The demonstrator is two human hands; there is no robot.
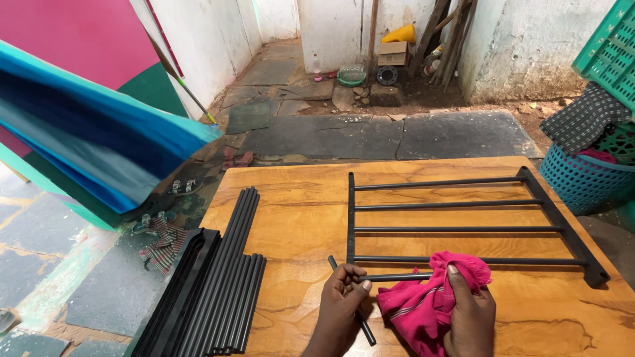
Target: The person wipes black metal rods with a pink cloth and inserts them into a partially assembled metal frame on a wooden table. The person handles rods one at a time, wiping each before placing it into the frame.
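I see my left hand (344,291) clenched around a thin black rod (350,304) low on the glossy wooden table (297,218); my right hand (466,307) grips a crumpled pink cloth (423,307) against the black barred rack (463,228). Matte rods (228,277) lie stacked left.

- The table (291,218) has a polished wooden top, honey-coloured, with dark wavy grain and a soft sheen.
- On the table, the rack frame (456,228) looks like matt black metal or plastic, with smooth round bars.
- At the table's left edge, the bundle of black rods (231,291) is smooth, with a faint gloss along each one.
- The left hand (340,307) holds a loose rod (360,317) of the same dull black finish.
- The pink cloth (423,304) under the right hand (471,311) is soft, crumpled woven fabric, matt, with thin dark stripes.
- Right of the table, the blue basket (579,182) is perforated plastic.
- Beyond the table, the floor (370,135) is rough grey stone slabs.
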